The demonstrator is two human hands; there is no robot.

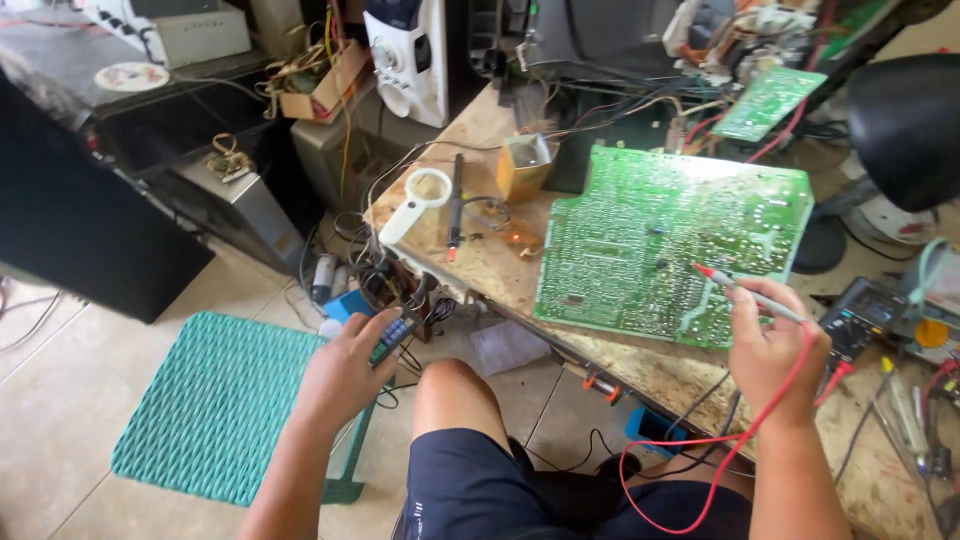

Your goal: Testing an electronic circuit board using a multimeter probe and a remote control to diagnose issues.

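My right hand (772, 350) grips a red-tipped test probe (742, 291) whose tip rests on the lower right part of a large green circuit board (660, 235) lying solder side up on the wooden bench (500, 265). A red lead (720, 470) loops from that hand down over my lap. Off the bench's left edge, my left hand (345, 370) holds a small dark device with blue buttons (395, 335). A multimeter (868, 315) lies just right of my right hand.
A white magnifying glass (412, 205), a dark pen-shaped tool (455, 205) and a small yellow box (525, 165) lie left of the board. A second green board (768, 102) sits at the back. A teal woven mat (215, 405) covers the floor. A black lamp head (905, 125) overhangs the right.
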